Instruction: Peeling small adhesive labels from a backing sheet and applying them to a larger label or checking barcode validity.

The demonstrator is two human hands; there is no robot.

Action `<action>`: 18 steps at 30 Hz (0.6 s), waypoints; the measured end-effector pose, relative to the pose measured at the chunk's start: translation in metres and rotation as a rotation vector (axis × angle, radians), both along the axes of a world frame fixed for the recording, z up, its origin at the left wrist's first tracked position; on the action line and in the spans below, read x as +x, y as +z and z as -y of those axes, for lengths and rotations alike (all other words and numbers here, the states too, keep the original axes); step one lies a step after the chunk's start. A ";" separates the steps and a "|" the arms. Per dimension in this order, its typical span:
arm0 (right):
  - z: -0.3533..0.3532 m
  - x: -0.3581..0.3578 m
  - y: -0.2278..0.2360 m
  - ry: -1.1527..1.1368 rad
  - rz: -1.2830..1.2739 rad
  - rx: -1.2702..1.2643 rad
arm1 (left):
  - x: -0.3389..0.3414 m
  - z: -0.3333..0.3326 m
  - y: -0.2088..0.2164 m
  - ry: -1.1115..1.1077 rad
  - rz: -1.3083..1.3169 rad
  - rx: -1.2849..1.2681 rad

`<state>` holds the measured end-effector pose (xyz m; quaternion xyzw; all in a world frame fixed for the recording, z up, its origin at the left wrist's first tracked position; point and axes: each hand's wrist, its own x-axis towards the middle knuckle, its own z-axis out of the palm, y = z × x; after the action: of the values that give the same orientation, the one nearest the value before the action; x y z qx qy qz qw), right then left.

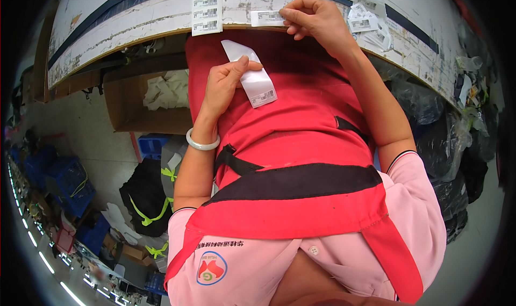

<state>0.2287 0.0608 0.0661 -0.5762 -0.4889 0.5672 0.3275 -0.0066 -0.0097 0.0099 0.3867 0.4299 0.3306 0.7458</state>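
My left hand (224, 85) is closed on a white label strip (257, 83), pinched under the thumb in front of my red apron. The strip slants down to the right, with a small printed patch at its lower end. At the table's near edge, my right hand (317, 24) pinches the right end of a small white barcode label (266, 18) between thumb and fingers. That label lies at the edge of the worn white table (134, 29). Left of it, a sheet of barcode labels (207, 10) hangs slightly over the edge.
A loose pile of printed labels (370, 21) lies on the table to the right. Under the table at left is a cardboard box (126, 104) with pale cloth inside. Dark plastic bags (446, 145) stand at the right; blue crates (67, 182) are on the left floor.
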 end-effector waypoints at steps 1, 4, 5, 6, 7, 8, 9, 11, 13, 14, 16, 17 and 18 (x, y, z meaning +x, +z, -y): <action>-0.001 0.000 -0.005 0.008 -0.009 0.011 | 0.000 0.000 0.000 -0.001 -0.004 0.004; -0.003 -0.001 -0.008 0.016 -0.014 0.015 | 0.000 -0.001 0.001 0.003 -0.007 0.001; -0.004 -0.001 -0.009 0.014 -0.010 0.011 | 0.000 -0.002 0.002 0.004 -0.008 -0.001; -0.004 -0.001 -0.009 0.014 -0.011 0.009 | 0.000 -0.002 0.001 -0.003 -0.010 0.003; -0.005 -0.001 -0.009 0.015 0.000 0.008 | 0.000 -0.003 0.001 -0.011 -0.012 0.007; -0.005 -0.001 -0.009 0.017 0.011 0.008 | 0.000 -0.003 0.000 -0.011 -0.013 0.006; -0.005 -0.001 -0.009 0.016 0.010 0.007 | 0.000 -0.002 0.000 -0.007 -0.009 0.011; -0.006 -0.001 -0.009 0.028 0.050 0.024 | 0.001 -0.002 -0.002 -0.004 -0.006 0.016; -0.005 -0.002 -0.009 0.028 0.063 0.019 | 0.001 0.000 -0.003 0.002 -0.003 0.007; -0.005 -0.002 -0.008 0.028 0.078 0.015 | 0.001 0.000 -0.003 0.002 -0.004 0.006; -0.005 -0.001 -0.010 0.031 0.075 0.021 | 0.000 0.000 -0.001 -0.009 -0.008 0.016; -0.005 -0.001 -0.010 0.036 0.074 0.027 | 0.000 0.000 -0.002 -0.010 -0.008 0.016; -0.005 -0.001 -0.010 0.035 0.073 0.027 | 0.000 0.000 -0.002 -0.009 -0.010 0.021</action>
<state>0.2274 0.0661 0.0557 -0.5833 -0.5183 0.5447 0.3072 -0.0062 -0.0098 0.0076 0.3980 0.4283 0.3298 0.7412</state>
